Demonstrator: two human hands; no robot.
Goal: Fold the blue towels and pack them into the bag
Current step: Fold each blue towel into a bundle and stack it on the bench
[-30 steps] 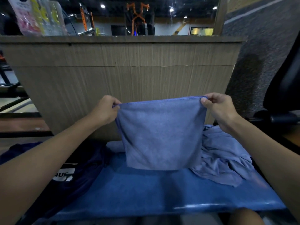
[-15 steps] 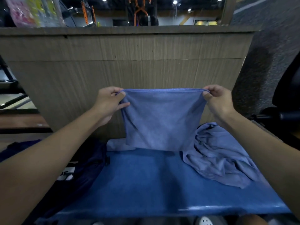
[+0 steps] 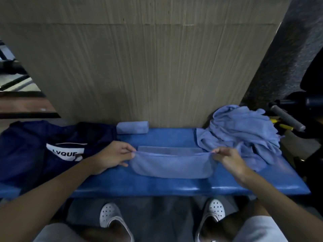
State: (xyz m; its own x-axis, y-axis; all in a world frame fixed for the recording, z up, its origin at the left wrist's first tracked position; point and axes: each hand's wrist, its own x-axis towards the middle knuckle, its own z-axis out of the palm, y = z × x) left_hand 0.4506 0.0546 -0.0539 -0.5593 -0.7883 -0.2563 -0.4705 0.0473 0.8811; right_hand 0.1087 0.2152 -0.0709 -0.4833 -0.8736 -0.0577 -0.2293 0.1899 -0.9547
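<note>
A blue towel (image 3: pixel 171 165) lies folded over on the blue padded bench (image 3: pixel 157 184), its upper layer drooping toward me. My left hand (image 3: pixel 113 157) pinches the towel's left top corner and my right hand (image 3: pixel 227 158) pinches the right top corner, both just above the bench. A heap of unfolded blue towels (image 3: pixel 243 130) sits at the bench's right end. One rolled or folded towel (image 3: pixel 132 127) rests at the back against the panel. The dark navy bag (image 3: pixel 40 147) with a white label lies at the left.
A tall wood-grain panel (image 3: pixel 148 67) rises right behind the bench. Black equipment with a grey padded handle (image 3: pixel 286 117) stands at the right. My two white shoes (image 3: pixel 111 217) are on the floor below the bench's front edge.
The towel hung in the air between my hands before; both hands have come down and the towel now lies on the bench, folded over. My view has tipped downward.
</note>
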